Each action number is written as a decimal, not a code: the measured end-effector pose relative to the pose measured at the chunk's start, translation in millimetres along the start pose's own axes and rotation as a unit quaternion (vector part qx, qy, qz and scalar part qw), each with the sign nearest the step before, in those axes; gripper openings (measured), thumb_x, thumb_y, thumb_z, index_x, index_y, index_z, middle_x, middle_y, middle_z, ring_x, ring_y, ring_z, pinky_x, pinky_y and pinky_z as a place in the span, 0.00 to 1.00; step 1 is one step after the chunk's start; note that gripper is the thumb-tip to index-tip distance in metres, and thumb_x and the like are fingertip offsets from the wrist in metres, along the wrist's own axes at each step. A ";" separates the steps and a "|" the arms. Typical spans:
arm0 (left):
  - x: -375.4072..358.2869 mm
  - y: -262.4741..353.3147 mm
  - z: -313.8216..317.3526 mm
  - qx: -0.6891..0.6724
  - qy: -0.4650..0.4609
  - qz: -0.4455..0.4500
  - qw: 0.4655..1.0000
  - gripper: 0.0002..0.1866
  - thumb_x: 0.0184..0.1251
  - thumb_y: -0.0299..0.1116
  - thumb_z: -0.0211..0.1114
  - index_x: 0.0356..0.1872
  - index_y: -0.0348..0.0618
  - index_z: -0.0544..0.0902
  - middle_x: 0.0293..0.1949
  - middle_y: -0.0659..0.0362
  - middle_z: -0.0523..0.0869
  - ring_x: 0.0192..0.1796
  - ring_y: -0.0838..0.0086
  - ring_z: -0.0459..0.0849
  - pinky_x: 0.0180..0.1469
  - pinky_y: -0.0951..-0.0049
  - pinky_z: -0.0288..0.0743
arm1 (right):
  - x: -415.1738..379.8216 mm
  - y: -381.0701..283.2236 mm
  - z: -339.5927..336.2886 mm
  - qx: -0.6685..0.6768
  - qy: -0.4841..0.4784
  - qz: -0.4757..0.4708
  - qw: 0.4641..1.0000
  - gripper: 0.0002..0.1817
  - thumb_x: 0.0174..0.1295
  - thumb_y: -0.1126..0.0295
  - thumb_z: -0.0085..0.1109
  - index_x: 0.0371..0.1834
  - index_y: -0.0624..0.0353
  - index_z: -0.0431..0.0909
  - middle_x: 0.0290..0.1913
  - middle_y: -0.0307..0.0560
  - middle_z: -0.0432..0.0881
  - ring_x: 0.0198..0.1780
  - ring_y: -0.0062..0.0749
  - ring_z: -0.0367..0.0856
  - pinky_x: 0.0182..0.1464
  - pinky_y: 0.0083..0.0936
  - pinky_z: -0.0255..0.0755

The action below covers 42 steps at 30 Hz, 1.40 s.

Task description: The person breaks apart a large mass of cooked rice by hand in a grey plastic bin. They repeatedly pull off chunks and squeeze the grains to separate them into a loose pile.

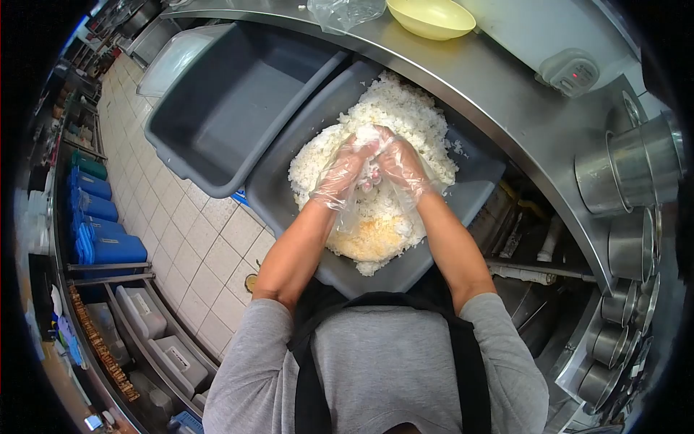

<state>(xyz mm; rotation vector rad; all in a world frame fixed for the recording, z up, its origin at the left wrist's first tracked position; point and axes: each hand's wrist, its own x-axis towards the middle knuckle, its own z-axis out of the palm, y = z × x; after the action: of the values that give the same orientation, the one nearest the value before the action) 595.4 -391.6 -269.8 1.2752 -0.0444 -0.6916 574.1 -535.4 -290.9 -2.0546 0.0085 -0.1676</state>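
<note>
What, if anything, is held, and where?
White rice, cupped at its sides between the gloved left hand and right hand; its underside is hidden.

Both my arms reach out toward 12 o'clock, elbows spread and hands drawn together in front of me. My left forearm (295, 249) slants from the elbow toward 1 o'clock; my right forearm (454, 242) slants toward 11 o'clock. Both are bare below the elbow. My left hand (348, 168) and right hand (402, 168) wear thin, see-through gloves (337, 189), loose and wrinkled about the wrists. The hands lean in toward each other, left pointing to 1 o'clock and right to 11, their fingers bent inward in a cupped shape. I can't tell how tightly the fingers close, since the gloves blur them.
</note>
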 end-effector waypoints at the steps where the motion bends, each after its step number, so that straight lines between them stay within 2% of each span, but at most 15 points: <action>1: -1.4 2.6 -1.3 -0.017 -0.002 -0.015 1.000 0.28 0.62 0.45 0.64 0.58 0.39 0.69 0.45 0.58 0.77 0.31 0.75 0.77 0.23 0.77 0.66 | 2.5 7.1 0.5 0.000 -0.001 -0.001 1.000 0.27 0.51 0.75 0.54 0.59 0.56 0.71 0.36 0.46 0.83 0.31 0.27 0.79 0.39 0.26 0.74; 5: 1.0 7.1 -1.5 -0.014 0.038 0.018 0.999 0.24 0.63 0.46 0.62 0.53 0.41 0.72 0.41 0.59 0.78 0.28 0.75 0.76 0.22 0.77 0.67 | 6.6 26.7 4.0 -0.039 0.048 0.019 0.998 0.27 0.51 0.78 0.60 0.59 0.62 0.71 0.27 0.38 0.81 0.27 0.19 0.76 0.33 0.20 0.73; 7: 11.9 -0.4 -8.8 -0.078 0.058 0.030 0.995 0.23 0.64 0.46 0.62 0.52 0.41 0.73 0.42 0.57 0.78 0.27 0.76 0.76 0.21 0.77 0.67 | 8.7 41.9 5.6 0.223 0.075 -0.048 0.971 0.36 0.49 0.77 0.64 0.66 0.62 0.64 0.26 0.36 0.80 0.25 0.17 0.72 0.30 0.17 0.70; 9: 25.7 -13.2 -25.0 -0.044 0.026 0.030 0.998 0.29 0.65 0.52 0.58 0.57 0.38 0.71 0.49 0.52 0.77 0.36 0.70 0.80 0.33 0.69 0.75 | 9.2 28.0 4.3 0.316 0.023 -0.020 0.948 0.43 0.50 0.76 0.65 0.71 0.58 0.55 0.40 0.43 0.84 0.37 0.25 0.81 0.47 0.23 0.74; 12: 10.0 0.5 -13.0 0.035 0.109 0.052 0.992 0.47 0.65 0.67 0.47 0.69 0.33 0.56 0.62 0.42 0.69 0.63 0.59 0.69 0.65 0.54 0.59 | -1.8 -0.7 9.6 0.026 -0.050 -0.081 0.995 0.45 0.52 0.71 0.66 0.73 0.56 0.50 0.64 0.56 0.65 0.59 0.37 0.72 0.55 0.29 0.73; 14: 10.0 -0.4 -9.8 0.056 0.083 0.022 0.995 0.44 0.64 0.67 0.47 0.66 0.34 0.61 0.63 0.42 0.68 0.51 0.62 0.75 0.53 0.57 0.68 | -5.0 3.1 15.2 -0.150 -0.026 -0.145 0.978 0.46 0.51 0.68 0.67 0.73 0.54 0.51 0.65 0.60 0.66 0.60 0.41 0.74 0.54 0.31 0.75; 17: 10.7 -1.2 -10.8 0.113 0.024 0.001 0.993 0.41 0.65 0.66 0.46 0.61 0.34 0.67 0.58 0.41 0.71 0.39 0.64 0.82 0.38 0.63 0.78 | -5.6 -2.5 12.7 0.014 -0.056 -0.045 0.997 0.39 0.50 0.66 0.62 0.69 0.55 0.60 0.45 0.52 0.82 0.40 0.41 0.83 0.43 0.32 0.77; 20: 20.7 -11.4 -14.9 0.187 -0.047 0.010 0.981 0.40 0.66 0.65 0.45 0.59 0.33 0.69 0.48 0.42 0.80 0.40 0.64 0.84 0.31 0.68 0.78 | -9.2 -15.3 0.3 -0.025 -0.063 0.027 0.997 0.29 0.52 0.67 0.57 0.61 0.54 0.68 0.48 0.57 0.81 0.53 0.45 0.79 0.67 0.36 0.58; 23: 28.8 -18.0 -14.9 0.246 -0.026 0.091 0.965 0.37 0.66 0.64 0.48 0.51 0.34 0.74 0.33 0.48 0.82 0.30 0.70 0.83 0.23 0.74 0.75 | -10.0 -17.4 -2.9 -0.043 -0.043 0.017 0.998 0.23 0.50 0.70 0.53 0.53 0.54 0.73 0.39 0.57 0.82 0.44 0.47 0.82 0.52 0.37 0.72; 25: 17.0 -6.3 -7.7 0.233 -0.012 -0.019 0.972 0.35 0.65 0.64 0.50 0.43 0.33 0.74 0.27 0.52 0.80 0.23 0.72 0.82 0.23 0.73 0.74 | -8.6 -13.9 -0.2 -0.014 0.007 -0.003 1.000 0.19 0.48 0.72 0.51 0.47 0.56 0.73 0.29 0.52 0.81 0.32 0.46 0.80 0.38 0.33 0.73; 28: 15.1 -3.7 -8.0 0.270 0.008 0.015 0.963 0.32 0.65 0.61 0.53 0.39 0.32 0.74 0.26 0.54 0.80 0.20 0.74 0.80 0.25 0.72 0.74 | -6.8 -9.7 2.0 -0.092 0.042 -0.005 0.995 0.23 0.49 0.71 0.52 0.52 0.55 0.72 0.31 0.54 0.81 0.34 0.49 0.81 0.40 0.33 0.74; 35: 22.4 -10.0 -9.7 0.224 0.076 0.094 0.967 0.25 0.65 0.48 0.60 0.51 0.36 0.72 0.26 0.60 0.79 0.27 0.79 0.77 0.34 0.75 0.74 | 5.2 6.3 -6.2 0.019 0.055 0.039 0.998 0.32 0.50 0.75 0.53 0.64 0.49 0.65 0.45 0.52 0.81 0.44 0.36 0.81 0.48 0.27 0.72; 37: 22.8 -8.2 -9.4 0.055 0.030 0.130 0.989 0.30 0.64 0.43 0.60 0.63 0.36 0.66 0.34 0.60 0.80 0.37 0.79 0.76 0.40 0.74 0.72 | 18.4 25.3 -13.6 0.296 0.082 0.078 0.948 0.37 0.50 0.80 0.54 0.68 0.47 0.60 0.57 0.48 0.73 0.50 0.30 0.77 0.52 0.25 0.71; 38: 25.9 -5.4 -13.6 -0.030 -0.006 0.106 0.994 0.41 0.62 0.36 0.63 0.70 0.35 0.50 0.55 0.52 0.73 0.53 0.70 0.75 0.51 0.67 0.73 | 11.3 -15.5 -36.1 0.304 0.061 0.154 0.938 0.42 0.49 0.83 0.56 0.71 0.52 0.54 0.63 0.46 0.65 0.50 0.25 0.74 0.52 0.22 0.70; 42: 32.1 -0.8 -9.0 -0.110 0.009 0.127 0.986 0.41 0.64 0.28 0.60 0.69 0.26 0.43 0.61 0.49 0.71 0.52 0.64 0.79 0.47 0.68 0.78 | 30.1 67.3 -69.4 0.262 0.021 0.016 0.965 0.37 0.49 0.82 0.59 0.66 0.61 0.60 0.46 0.44 0.76 0.38 0.20 0.75 0.42 0.20 0.71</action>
<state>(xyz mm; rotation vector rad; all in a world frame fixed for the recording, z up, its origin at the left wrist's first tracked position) 624.3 -399.9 -284.3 1.0422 -0.1104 -0.4511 599.8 -630.4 -314.6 -1.5213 0.0216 -0.1731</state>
